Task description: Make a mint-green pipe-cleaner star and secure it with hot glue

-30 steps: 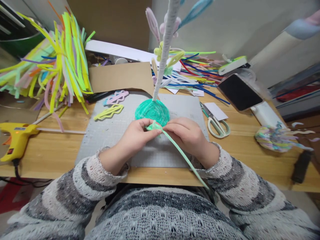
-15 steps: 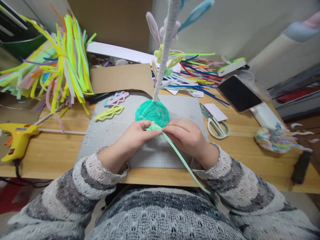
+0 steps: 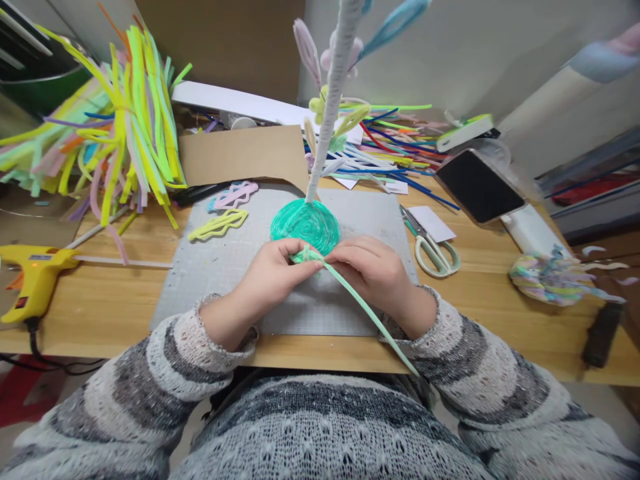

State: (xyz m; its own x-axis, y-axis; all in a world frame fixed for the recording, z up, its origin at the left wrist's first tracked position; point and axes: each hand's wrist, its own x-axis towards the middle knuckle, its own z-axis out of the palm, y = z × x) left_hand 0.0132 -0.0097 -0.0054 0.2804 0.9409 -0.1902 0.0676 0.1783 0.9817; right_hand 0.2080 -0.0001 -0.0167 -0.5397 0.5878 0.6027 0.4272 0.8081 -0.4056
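A light green pipe cleaner (image 3: 367,311) runs from between my fingertips down to the right, over my right sleeve. Its upper end is bent into a small folded shape, partly covered by fingers. My left hand (image 3: 265,273) is closed, pinching this folded part between thumb and forefinger. My right hand (image 3: 377,270) is closed on the same pipe cleaner where the long tail starts. Just beyond my fingers lies a green coiled round base (image 3: 304,223), with a white wrapped stem (image 3: 327,120) rising from it. Pastel loops and flower shapes are attached along the stem.
On the grey cutting mat (image 3: 200,273) lie zigzag-bent yellow (image 3: 219,225) and pink (image 3: 236,195) pipe cleaners. Scissors (image 3: 434,250) and a phone (image 3: 480,185) are at right. A yellow glue gun (image 3: 37,277) and a large pipe-cleaner bundle (image 3: 133,127) stand left.
Both hands stay almost in place, still pinching the green pipe cleaner. Its folded part is turned slightly, and the tail's lower end has shifted a little upward. The surroundings look the same.
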